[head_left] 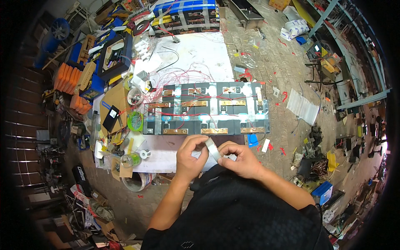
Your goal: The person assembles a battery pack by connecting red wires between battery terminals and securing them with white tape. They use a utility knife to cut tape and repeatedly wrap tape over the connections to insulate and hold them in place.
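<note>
My left hand (191,157) grips one side of a roll of whitish tape (213,150), its fingers curled round the rim. Thumb and fingers of my right hand (240,161) pinch the roll's other side. The roll is tilted, edge up, in front of my chest. Just beyond my hands lies a black battery pack (196,110) with copper connector bars (214,131) bolted on top. Strips of clear tape (213,104) cross the pack. Thin red wires (183,75) run over it and spread out on the far left side.
The pack rests on a white-covered table (196,50). A second taped pack (187,16) stands at the far end. On the left are a green bowl of small hardware (135,121), a clear jar (131,159) and cardboard (109,93). Scraps litter the floor (266,83) at right.
</note>
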